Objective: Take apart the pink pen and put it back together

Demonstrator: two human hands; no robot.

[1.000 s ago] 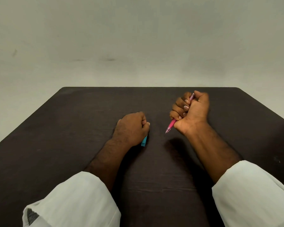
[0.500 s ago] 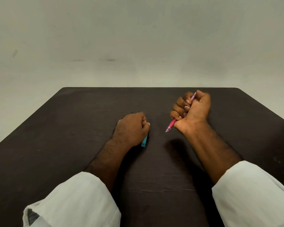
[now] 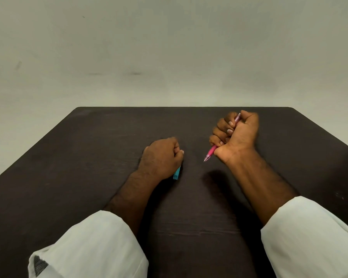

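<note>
Head view looks down on a dark table (image 3: 88, 157) that stands against a pale wall (image 3: 169, 47), with both forearms reaching out from white sleeves (image 3: 92, 247).

The right hand (image 3: 237, 135) is raised off the tabletop on the right side, with its fingers wrapped tight round the pink pen (image 3: 211, 152) in a full fist. The pen runs slantwise through the fist. Its pointed tip sticks out below the heel of the hand and aims down and to the left, above the table and not touching it. Its paler top end shows at the upper side of the fist, beside the thumb. The middle of the pen is hidden inside the hand.

The left hand (image 3: 161, 157) rests knuckles-up on the table near the middle, well apart from the right hand. Its fingers are curled under. A short blue piece (image 3: 176, 174) pokes out from beneath its near edge and lies against the tabletop. The hand seems to be gripping it, though the curled fingers hide the hold itself, and what the blue piece is cannot be made out.
</note>
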